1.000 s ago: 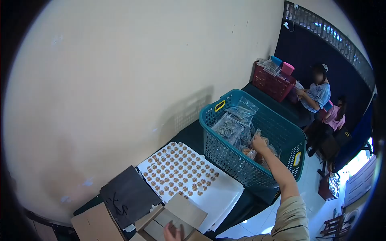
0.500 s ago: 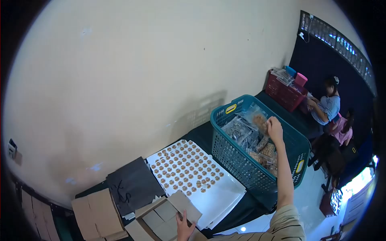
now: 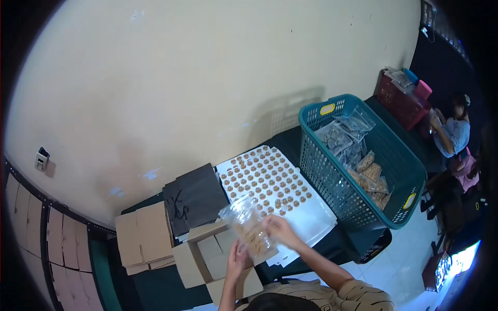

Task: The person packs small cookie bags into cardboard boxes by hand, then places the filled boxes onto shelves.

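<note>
A clear plastic bag of small tan pieces point(image 3: 252, 237) is held up over the open cardboard box point(image 3: 201, 266). My right hand point(image 3: 280, 230) pinches its right side. At the bag's lower left edge is my left hand point(image 3: 236, 260), its fingers curled against the plastic. Behind the bag lies a white sheet point(image 3: 311, 228) with rows of small round brown-and-gold pieces point(image 3: 263, 175). The teal basket point(image 3: 332, 179) on the right holds clear bags of grey metallic-looking items point(image 3: 334, 137) and bags of tan pieces point(image 3: 369, 173).
Black sheets point(image 3: 194, 199) with dark cords on top lie left of the white sheet. Flattened cardboard point(image 3: 142, 233) is stacked farther left. A maroon basket point(image 3: 402, 101) stands beyond the teal one, near a seated person point(image 3: 455, 136). A pale wall point(image 3: 181, 78) rises behind the table.
My right hand has brought a bag of tan pieces out of the teal basket, leftward to above the box. My left hand has left the box flap for the bag. The view has shifted.
</note>
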The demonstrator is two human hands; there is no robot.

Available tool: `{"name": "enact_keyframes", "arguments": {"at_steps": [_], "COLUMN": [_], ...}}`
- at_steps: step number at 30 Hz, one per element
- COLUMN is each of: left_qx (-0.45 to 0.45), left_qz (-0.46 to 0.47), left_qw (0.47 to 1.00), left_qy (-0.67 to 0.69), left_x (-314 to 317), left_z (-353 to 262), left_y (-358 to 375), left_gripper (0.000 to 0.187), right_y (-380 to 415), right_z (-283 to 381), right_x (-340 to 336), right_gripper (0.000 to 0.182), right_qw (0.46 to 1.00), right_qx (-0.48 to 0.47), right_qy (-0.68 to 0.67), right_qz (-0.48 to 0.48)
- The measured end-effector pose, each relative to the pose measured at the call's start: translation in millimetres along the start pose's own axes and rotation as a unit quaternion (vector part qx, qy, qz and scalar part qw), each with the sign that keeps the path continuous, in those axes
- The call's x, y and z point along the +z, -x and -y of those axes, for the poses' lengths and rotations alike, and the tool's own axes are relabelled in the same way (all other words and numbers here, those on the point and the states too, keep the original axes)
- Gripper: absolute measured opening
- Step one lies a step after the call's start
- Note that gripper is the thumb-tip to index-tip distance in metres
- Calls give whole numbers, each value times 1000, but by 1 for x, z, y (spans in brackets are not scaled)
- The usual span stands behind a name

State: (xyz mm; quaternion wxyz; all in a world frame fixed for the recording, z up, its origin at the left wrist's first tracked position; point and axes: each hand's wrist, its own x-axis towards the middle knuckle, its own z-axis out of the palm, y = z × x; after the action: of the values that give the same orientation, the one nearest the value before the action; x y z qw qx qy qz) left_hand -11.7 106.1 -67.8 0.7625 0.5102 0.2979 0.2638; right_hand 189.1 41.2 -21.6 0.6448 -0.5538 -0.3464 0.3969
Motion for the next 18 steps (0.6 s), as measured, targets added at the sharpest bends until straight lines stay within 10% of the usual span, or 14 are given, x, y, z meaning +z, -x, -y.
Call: {"name": "enact_keyframes", "arguments": {"at_steps": [5,10,16,18], "left_qx": [-26,41,48,26], "left_qz": [-113,-203,-263,-264], "left_qw": [991,978,964,964], "left_qy": [-59,38,5,-3], "left_x": [-14,-38,-50,-52], "left_z": [-12,-22,-38,-37], "left_y": [5,34,55,56], "left_gripper": [26,26,26,27], "right_y": [6,-43,-35,-32], "right_z": [-65,-185,-198,-203], "right_x": [24,-66,-96,-92], "right_gripper": [13,14,41,48], "right_qw": [999,889,846,817], "right_qx": [7,86,136,25], "right_qy": [-13,390,463,518], "right_qz": [44,-224,-225,-251]}}
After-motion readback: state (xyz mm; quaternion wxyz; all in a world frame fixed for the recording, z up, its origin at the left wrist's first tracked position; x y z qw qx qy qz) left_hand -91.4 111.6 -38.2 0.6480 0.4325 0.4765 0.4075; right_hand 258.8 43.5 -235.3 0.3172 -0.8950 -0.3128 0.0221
